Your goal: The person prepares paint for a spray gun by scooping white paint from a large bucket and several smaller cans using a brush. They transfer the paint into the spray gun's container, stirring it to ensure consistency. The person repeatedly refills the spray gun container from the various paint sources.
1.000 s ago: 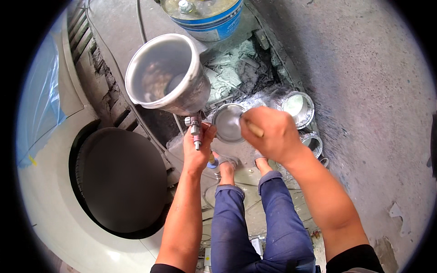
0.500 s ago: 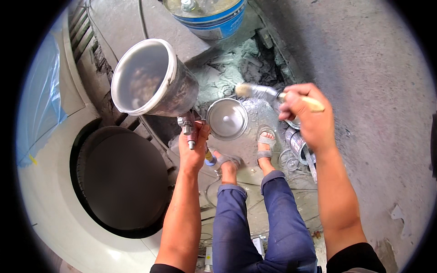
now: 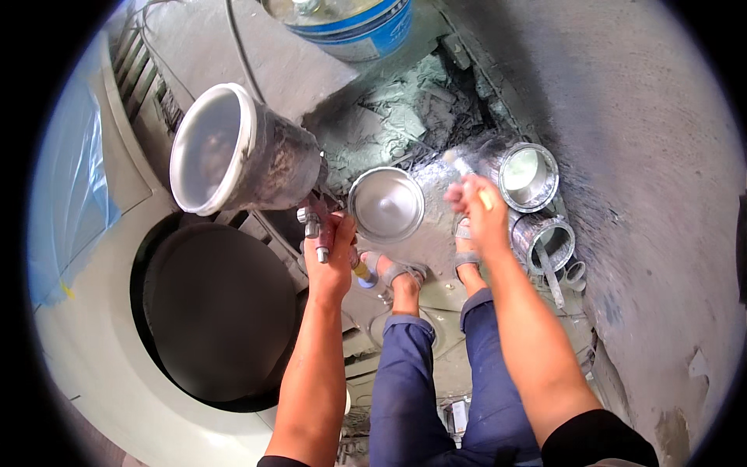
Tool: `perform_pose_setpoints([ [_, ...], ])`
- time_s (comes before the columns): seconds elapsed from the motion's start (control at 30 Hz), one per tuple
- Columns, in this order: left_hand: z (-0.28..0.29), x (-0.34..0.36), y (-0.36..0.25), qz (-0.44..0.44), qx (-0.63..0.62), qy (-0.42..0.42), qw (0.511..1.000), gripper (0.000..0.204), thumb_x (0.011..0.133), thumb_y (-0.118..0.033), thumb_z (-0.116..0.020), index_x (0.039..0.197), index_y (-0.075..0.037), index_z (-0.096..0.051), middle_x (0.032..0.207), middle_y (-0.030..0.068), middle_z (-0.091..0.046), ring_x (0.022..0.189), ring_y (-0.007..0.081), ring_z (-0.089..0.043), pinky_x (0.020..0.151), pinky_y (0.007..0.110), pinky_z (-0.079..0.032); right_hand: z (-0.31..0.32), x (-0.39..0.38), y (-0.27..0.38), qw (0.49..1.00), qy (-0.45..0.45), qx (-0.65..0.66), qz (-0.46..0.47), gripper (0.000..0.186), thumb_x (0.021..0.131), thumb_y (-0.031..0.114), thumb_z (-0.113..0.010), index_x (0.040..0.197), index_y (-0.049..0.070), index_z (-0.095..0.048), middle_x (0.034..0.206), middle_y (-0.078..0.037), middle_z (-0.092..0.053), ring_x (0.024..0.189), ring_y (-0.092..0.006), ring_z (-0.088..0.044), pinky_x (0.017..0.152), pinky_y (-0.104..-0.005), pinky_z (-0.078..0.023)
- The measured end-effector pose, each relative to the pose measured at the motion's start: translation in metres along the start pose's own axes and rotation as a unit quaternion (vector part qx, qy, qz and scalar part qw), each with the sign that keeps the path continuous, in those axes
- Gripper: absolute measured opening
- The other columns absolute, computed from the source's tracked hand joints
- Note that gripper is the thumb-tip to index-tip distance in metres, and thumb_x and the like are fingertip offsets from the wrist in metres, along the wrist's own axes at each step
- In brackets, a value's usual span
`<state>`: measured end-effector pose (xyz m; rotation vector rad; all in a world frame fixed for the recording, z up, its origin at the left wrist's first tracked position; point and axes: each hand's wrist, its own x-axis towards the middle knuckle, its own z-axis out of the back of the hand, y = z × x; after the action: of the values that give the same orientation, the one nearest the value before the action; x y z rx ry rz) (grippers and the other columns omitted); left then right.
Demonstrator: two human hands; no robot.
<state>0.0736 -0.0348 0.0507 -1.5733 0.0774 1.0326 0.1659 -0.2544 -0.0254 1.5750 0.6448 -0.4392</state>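
My left hand (image 3: 334, 251) is closed round the grip of a spray gun (image 3: 314, 226). On the gun sits a large, paint-stained cup (image 3: 286, 163), tilted with its open mouth to the left; something lumpy and pale shows blurred through it. My right hand (image 3: 484, 222) grips a paintbrush (image 3: 462, 166) by its yellow handle, bristles pointing up and left, smeared by motion. On the ground between the hands lies a round silver lid (image 3: 383, 221) with a raised middle; neither hand touches it.
Silver-coated cans (image 3: 551, 201) stand right of my right hand; a flat stick (image 3: 549, 277) leans out of the lower one. Ahead are a blue bucket (image 3: 369, 39) and crumpled, dusty debris (image 3: 405, 117). At left, a white car body (image 3: 85, 342) with blue film (image 3: 70, 187) surrounds a dark wheel (image 3: 222, 311).
My right hand has moved left and slightly down with the paintbrush, uncovering the cans. The spray gun's cup has shifted a little left and downward.
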Motion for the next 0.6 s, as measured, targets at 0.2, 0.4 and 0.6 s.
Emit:
perform_pose_setpoints([
  [0.2, -0.003, -0.009, -0.006, -0.007, 0.012, 0.060, 0.998, 0.012, 0.094, -0.014, -0.061, 0.093, -0.005, -0.053, 0.072, 0.0033, -0.051, 0.052, 0.0090, -0.044, 0.049, 0.025, -0.038, -0.023, -0.074, 0.019, 0.960, 0.064, 0.264, -0.061, 0.032, 0.091, 0.011, -0.065, 0.118, 0.001, -0.051, 0.104, -0.010, -0.063, 0.095, -0.0193, -0.062, 0.086, -0.0335, -0.052],
  [0.4, -0.013, -0.018, -0.008, -0.024, 0.052, 0.122, 0.991, 0.017, 0.092, -0.018, -0.065, 0.099, -0.004, -0.058, 0.077, -0.0019, -0.056, 0.059, 0.0040, -0.046, 0.053, 0.022, -0.037, -0.008, -0.099, 0.010, 0.944, 0.048, 0.328, -0.013, 0.030, 0.086, -0.004, -0.065, 0.112, 0.003, -0.053, 0.105, -0.008, -0.059, 0.096, -0.0166, -0.058, 0.086, -0.0330, -0.052],
  [0.6, -0.034, -0.043, 0.002, -0.045, 0.118, 0.194, 0.973, 0.019, 0.093, -0.019, -0.064, 0.101, -0.001, -0.059, 0.081, 0.0005, -0.059, 0.069, 0.0071, -0.051, 0.063, 0.023, -0.042, 0.011, -0.138, -0.001, 0.932, -0.080, 0.352, 0.015, 0.028, 0.085, 0.000, -0.066, 0.108, 0.008, -0.053, 0.102, -0.006, -0.060, 0.091, -0.0167, -0.060, 0.076, -0.0323, -0.051],
])
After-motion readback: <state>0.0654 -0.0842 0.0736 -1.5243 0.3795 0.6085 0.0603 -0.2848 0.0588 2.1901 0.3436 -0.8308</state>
